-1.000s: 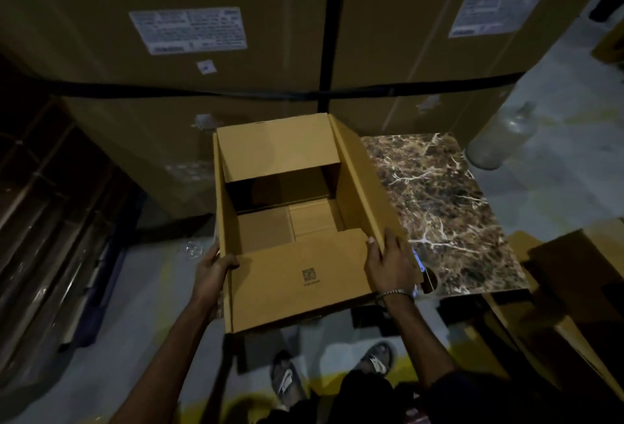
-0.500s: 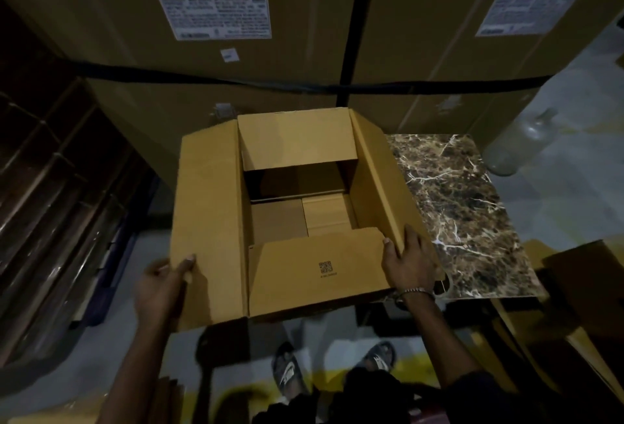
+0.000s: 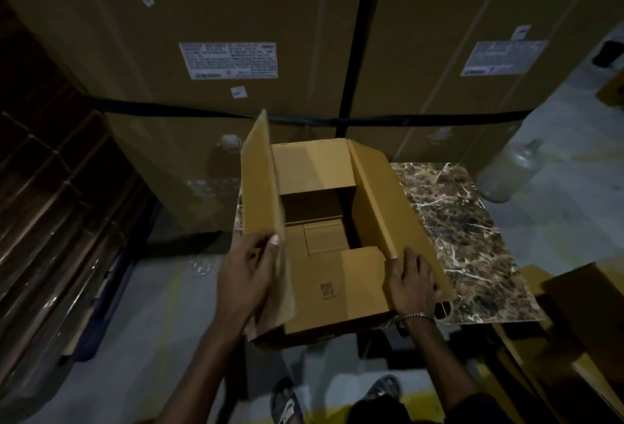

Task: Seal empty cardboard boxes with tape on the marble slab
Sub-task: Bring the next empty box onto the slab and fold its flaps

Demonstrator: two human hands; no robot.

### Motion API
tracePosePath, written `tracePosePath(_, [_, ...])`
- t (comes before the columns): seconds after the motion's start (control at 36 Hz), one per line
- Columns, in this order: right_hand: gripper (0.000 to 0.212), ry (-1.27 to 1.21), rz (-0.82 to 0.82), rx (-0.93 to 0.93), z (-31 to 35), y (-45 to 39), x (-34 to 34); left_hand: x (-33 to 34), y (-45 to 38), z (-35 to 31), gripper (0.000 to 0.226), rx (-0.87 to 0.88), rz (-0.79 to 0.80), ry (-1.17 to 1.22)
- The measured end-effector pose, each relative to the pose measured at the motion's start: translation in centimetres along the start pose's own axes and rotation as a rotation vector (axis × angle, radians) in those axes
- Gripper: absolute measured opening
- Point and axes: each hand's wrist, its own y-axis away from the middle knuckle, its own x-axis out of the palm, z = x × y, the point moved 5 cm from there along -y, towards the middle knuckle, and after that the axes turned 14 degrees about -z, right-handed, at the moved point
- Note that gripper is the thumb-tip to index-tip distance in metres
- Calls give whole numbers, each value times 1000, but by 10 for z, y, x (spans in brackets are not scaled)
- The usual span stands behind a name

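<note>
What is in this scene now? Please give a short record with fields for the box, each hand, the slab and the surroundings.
box: open cardboard box on the marble slab, looks empty
left flap: raised, gripped by the left hand
right flap: folded outward, right hand rests on it
near flap: folded inward
tape: none visible
surroundings: clear bottle beyond the slab, large cartons behind

Both hands extended forward, left hand (image 3: 248,275) seemingly pinching with thumb on top, right hand (image 3: 410,283) flat, fingers straight
</note>
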Motion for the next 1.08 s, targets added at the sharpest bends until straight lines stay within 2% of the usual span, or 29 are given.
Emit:
tracePosePath(0.08, [73,-25,24,84,-8,-4,-3,42,20,22,31,71,151,-84])
tracePosePath(0.14, [93,-40,60,159,-13,-11,-9,59,29,41,28,84,192,-111])
tracePosePath(0.22, [101,-22,138,279,-31,-36,-15,67,35,59,30,136,225,-186])
tracePosePath(0.28, [117,-22,193,296,-37,-55,-22,66,38,64,35,196,242,-201])
tracePosePath(0.36, [136,-121,228,381,-42,-79,-29,64,39,69,38,230,233,-192])
tracePosePath(0.42, [139,-175,235,394,-40,-93,-37,64,39,68,37,247,224,-190])
tracePosePath(0.47, [124,-172,228,353,-44,-108,-40,63,39,67,36,240,209,-174])
tracePosePath(0.56, [66,15,183,157,-17,-103,-84,62,41,64,36,224,189,-154])
tracePosePath(0.61, [50,89,57,47,6,-96,-116,61,41,63,36,218,173,-145])
tracePosePath(0.67, [47,47,-114,-28,33,-80,-144,60,41,60,35,218,166,-135])
tracePosePath(0.72, [49,-33,-191,-120,64,-51,-159,60,42,58,32,230,150,-132])
tracePosePath(0.81, [58,-151,-132,-240,104,0,-150,61,42,57,30,232,137,-134])
tracePosePath(0.89, [62,-248,-11,-323,120,35,-107,62,42,61,30,232,149,-135])
tracePosePath(0.97, [69,-214,99,-433,118,62,-56,63,42,63,29,237,165,-153])
tracePosePath(1.08, [44,14,56,-593,92,86,-9,66,44,64,34,260,183,-198])
